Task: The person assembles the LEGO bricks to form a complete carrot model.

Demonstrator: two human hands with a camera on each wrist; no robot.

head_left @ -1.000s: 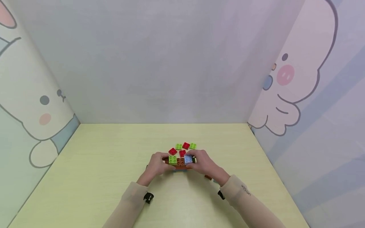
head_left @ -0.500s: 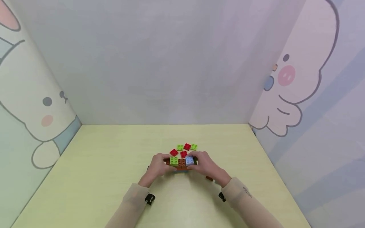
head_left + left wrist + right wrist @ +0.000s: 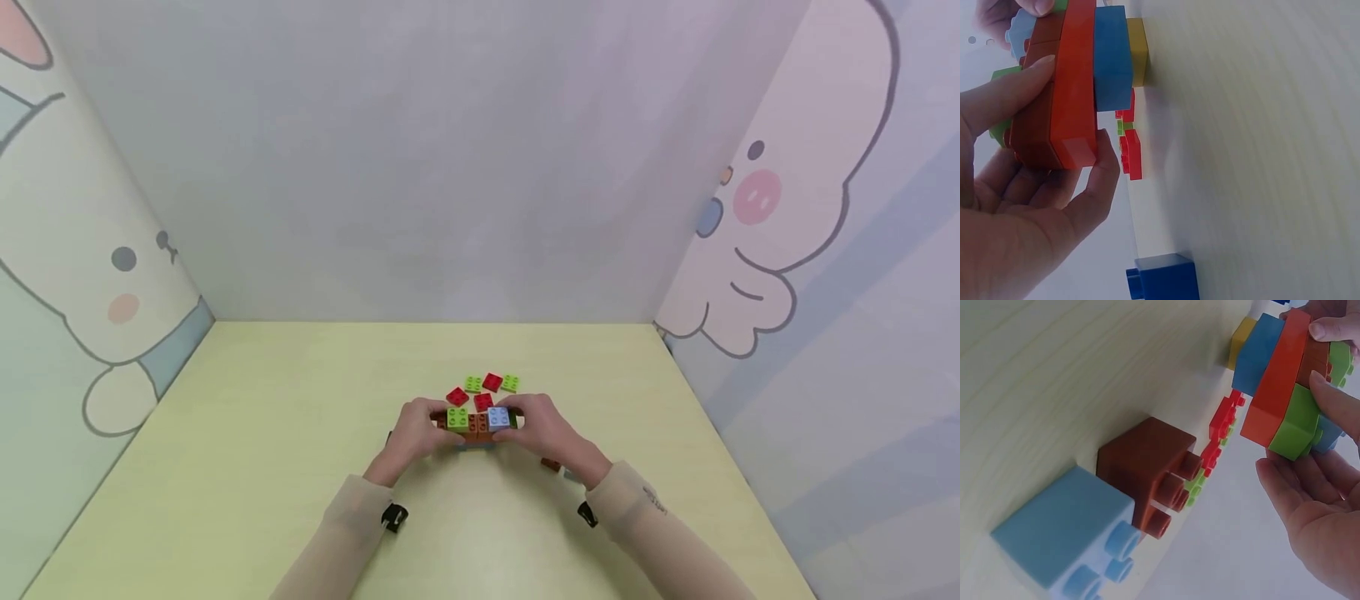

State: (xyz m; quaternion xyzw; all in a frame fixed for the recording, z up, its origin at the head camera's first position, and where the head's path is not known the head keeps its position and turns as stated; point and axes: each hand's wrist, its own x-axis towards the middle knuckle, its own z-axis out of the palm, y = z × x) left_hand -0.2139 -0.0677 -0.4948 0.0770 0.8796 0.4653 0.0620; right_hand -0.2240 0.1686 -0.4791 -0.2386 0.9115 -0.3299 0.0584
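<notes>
Both hands hold a stacked toy-brick build in front of me. It has a yellow brick [image 3: 1137,53] at the bottom, then a blue brick [image 3: 1113,59] and a long orange-red brick [image 3: 1074,87]. Above these is a row of brown bricks [image 3: 1034,128] with a green brick [image 3: 1295,422] at the right end. A lime green brick [image 3: 457,418] and a light blue brick [image 3: 498,417] sit on top. My left hand [image 3: 414,429] grips the left end, thumb on the brown brick's near side. My right hand [image 3: 543,429] grips the right end between thumb and fingers.
Behind the build lie several flat bricks, among them a red one [image 3: 457,397] and a lime green one [image 3: 510,383]. A dark blue brick [image 3: 1169,278] stands off to the left. On the right are a loose brown brick [image 3: 1141,462] and a loose light blue brick [image 3: 1066,519].
The head view shifts slightly. Both hands keep their grip on the build, with no brick visibly added or removed.
</notes>
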